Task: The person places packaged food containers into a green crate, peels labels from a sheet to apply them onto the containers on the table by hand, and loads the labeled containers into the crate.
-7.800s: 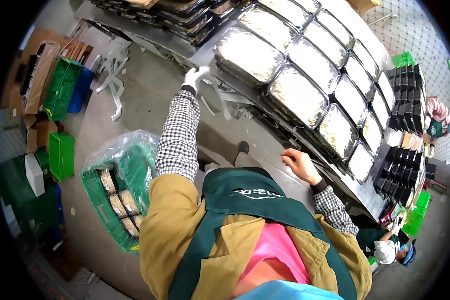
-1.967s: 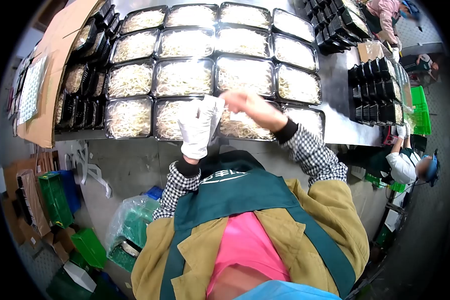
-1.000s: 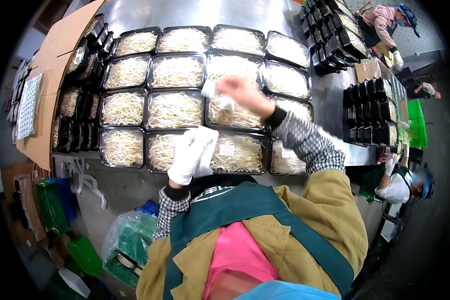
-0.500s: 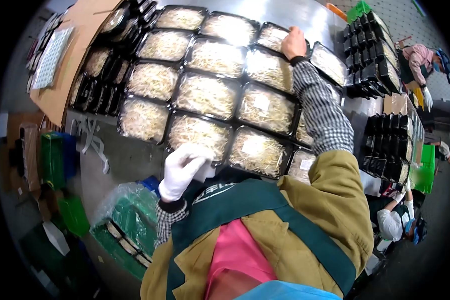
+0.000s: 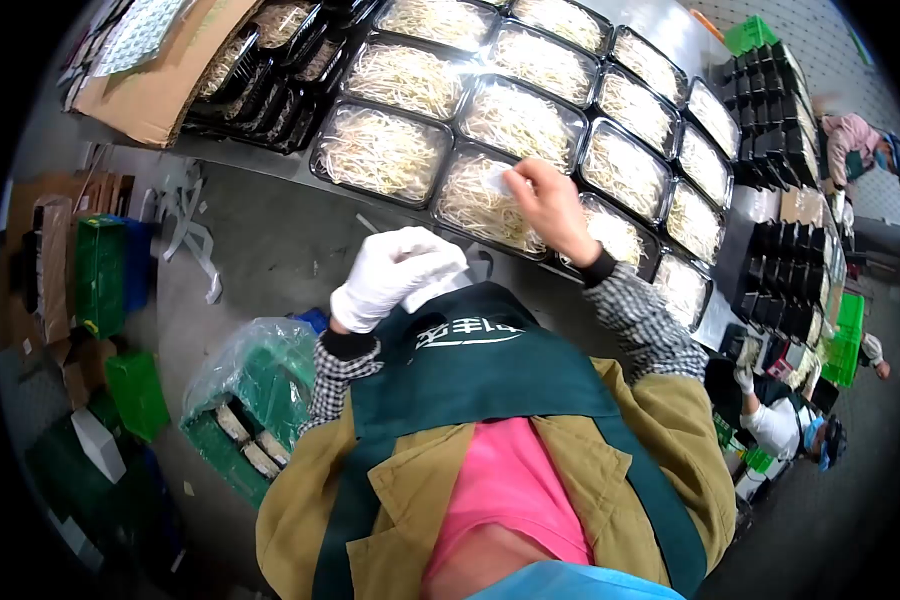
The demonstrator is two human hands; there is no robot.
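Bright light is falling from above onto the packed trays [image 5: 625, 165], glinting off their clear covers and bleaching several toward the right (their pale contents are nearly dissolving into white). The metal table [image 5: 662, 18] is shining near the top, while the floor [image 5: 270, 235] is lying in dimmer grey. The gloved left hand [image 5: 395, 272] is standing out as a bright patch. The wide lens is bending outlines sideways, darkness is swallowing the corners, and the distant co-worker [image 5: 776, 428] is looking soft.

Glossy plastic trays [image 5: 383, 152], tabletop [image 5: 662, 17] (seemingly metal)
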